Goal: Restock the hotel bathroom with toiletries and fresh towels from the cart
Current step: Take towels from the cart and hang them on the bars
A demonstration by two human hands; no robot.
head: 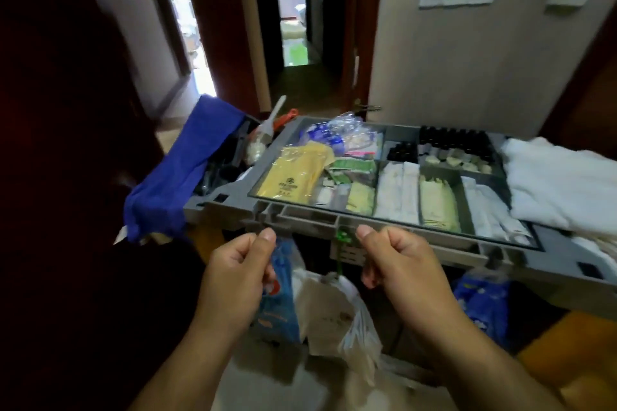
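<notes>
So nearest to me, left hand (233, 274) at about 7 o'clock. The fingers are curled in tight with the thumb on top, right up against a blue packet (280, 297), but honestly I can't tell if it's gripping it. Right hand (400, 264) at 5 o'clock is a fist too, thumb up, with nothing visible inside it. A white plastic bag (357, 327) hangs between them.

Just past the knuckles is the grey cart tray (300, 215), dead centre. It's got yellow packets (293, 177) on the 9 o'clock side, white sachets (397, 190) in the middle and small dark bottles (454, 140) further back. White towels (561, 183) are piled at 3 o'clock and a blue cloth (180, 170) is draped over the cart's end at 9. An open doorway (293, 10) is way back at 12.
</notes>
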